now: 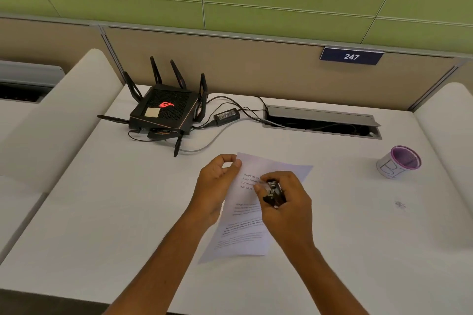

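White desk [115, 212], router [163, 107] at back: pinches paper [243, 233] by top-left corner with left hand [215, 186] near desk centre, grips stapler [274, 192] in curled right hand [294, 208] over printed text; could drive staple through text or skew paper, given loose one-corner hold.

The sheet [245, 235] is seen to be thin white printed paper, smooth and matt. The stapler [274, 193] is made of black plastic with bright metal parts. The desk [102, 212] is finished in a smooth, matt white surface. The router [169, 107] is cased in matt black plastic, meshed on top. The cup [389, 169] is wrapped in white paper. The hatch [320, 115] is formed of dull grey metal.
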### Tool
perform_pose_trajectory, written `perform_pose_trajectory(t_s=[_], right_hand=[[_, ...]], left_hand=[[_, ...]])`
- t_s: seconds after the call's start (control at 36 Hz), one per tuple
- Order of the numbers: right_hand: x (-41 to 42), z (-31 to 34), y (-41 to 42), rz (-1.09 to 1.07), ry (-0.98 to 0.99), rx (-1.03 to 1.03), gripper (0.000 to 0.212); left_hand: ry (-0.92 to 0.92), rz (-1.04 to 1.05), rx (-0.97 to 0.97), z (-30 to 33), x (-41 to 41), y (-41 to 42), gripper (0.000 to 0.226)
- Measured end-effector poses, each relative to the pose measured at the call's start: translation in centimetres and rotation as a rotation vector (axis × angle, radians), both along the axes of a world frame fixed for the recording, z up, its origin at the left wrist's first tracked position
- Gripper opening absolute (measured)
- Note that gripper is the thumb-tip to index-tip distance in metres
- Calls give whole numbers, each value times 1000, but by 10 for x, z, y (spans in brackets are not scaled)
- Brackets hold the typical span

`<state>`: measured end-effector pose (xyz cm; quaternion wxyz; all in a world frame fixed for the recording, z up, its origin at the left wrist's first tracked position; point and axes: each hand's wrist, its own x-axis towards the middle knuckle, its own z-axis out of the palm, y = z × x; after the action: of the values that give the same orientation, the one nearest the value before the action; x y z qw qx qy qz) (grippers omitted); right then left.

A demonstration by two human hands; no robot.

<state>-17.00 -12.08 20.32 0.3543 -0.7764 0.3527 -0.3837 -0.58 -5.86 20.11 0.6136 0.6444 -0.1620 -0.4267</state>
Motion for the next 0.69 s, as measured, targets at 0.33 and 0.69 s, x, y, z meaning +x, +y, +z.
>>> perform_pose_trajectory(t_s=[0.33,0.69], right_hand=[[1,4,24,13,142,-59,83],[-17,-5,-5,16,31,-126,48]], left_hand=[[61,167,-78,19,-23,0,18],[-177,95,-264,22,-26,7,14]])
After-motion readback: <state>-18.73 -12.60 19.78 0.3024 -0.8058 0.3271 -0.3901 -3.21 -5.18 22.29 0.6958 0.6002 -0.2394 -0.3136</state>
